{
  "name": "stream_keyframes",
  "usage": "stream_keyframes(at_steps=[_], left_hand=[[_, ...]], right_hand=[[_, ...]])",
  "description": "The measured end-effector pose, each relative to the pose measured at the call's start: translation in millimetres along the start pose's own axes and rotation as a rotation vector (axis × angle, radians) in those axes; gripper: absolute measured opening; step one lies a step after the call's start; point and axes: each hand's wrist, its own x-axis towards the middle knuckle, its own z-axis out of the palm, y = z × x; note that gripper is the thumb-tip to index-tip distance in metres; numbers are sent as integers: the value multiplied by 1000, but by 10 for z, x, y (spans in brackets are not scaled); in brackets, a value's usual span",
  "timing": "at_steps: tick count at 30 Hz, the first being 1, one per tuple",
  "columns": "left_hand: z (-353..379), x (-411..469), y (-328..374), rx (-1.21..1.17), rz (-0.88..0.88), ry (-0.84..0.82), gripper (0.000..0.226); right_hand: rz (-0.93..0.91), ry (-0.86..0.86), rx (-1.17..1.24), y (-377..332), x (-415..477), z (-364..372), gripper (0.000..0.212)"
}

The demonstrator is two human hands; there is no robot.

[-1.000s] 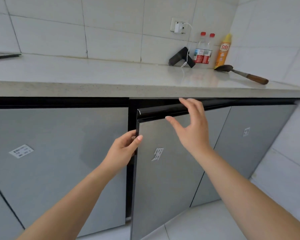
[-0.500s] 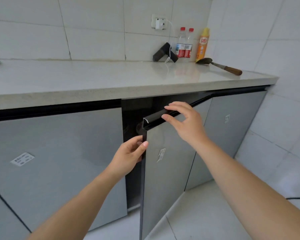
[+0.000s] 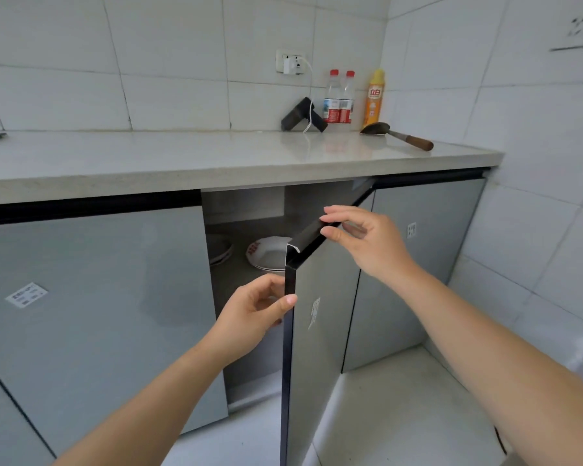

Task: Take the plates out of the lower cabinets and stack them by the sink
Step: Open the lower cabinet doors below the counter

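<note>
The grey cabinet door (image 3: 320, 331) under the counter stands swung wide toward me. My left hand (image 3: 254, 312) grips its black side edge, thumb in front and fingers behind. My right hand (image 3: 364, 240) pinches the black handle strip along the door's top. Inside, on the cabinet shelf (image 3: 246, 280), a small stack of white plates (image 3: 268, 255) with red markings sits near the opening. A darker dish (image 3: 220, 249) lies to its left, partly hidden by the neighbouring door.
A closed grey door (image 3: 95, 314) is on the left, another closed door (image 3: 424, 250) on the right. On the pale countertop (image 3: 182, 156) stand two water bottles (image 3: 339, 97), a yellow bottle (image 3: 373, 97), a black charger block (image 3: 302, 116) and a wooden-handled ladle (image 3: 398, 136). Tiled wall close on the right.
The door has swung from slightly ajar to wide open, exposing the shelf and plates. Both hands stayed on the door and moved with it; my view shifted left.
</note>
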Motion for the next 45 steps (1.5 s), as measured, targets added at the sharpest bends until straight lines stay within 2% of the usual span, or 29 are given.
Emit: stream_keyframes(at_steps=[4,9,12,17,20,24,27,30,32,38,45], left_hand=[[314,-36,112,102,106,17,13],[694,9,175,105,146,-28,11],[981,15,253,100,153,-46,17],[1509,85,377,-16,148,-54,14],[1709,145,430,-72,148,-155,17],[1810,224,470,-13,160,-356,39],[1773,443,554,112,215,-253,38],[1723,800,722,271,412,-89,44],[1758,1022,830,319,475,-44,48],[2021,1423,873,575,541,-106,45],[2288,1559,834,518,502,-124,48]], right_hand=[[8,-1,27,28,-80,-241,11],[39,-33,40,98,-221,-634,11],[57,-32,49,126,-342,-883,11],[92,33,36,96,-684,-1307,25],[108,94,5,106,-897,-1514,27],[158,148,31,117,-1095,-1719,26],[189,175,43,94,-1185,-1840,30],[227,210,-23,71,-1254,-1935,34],[249,246,-106,71,-1290,-1977,30],[265,362,-184,151,-1366,-2095,29],[251,469,-271,341,-1401,-2255,35]])
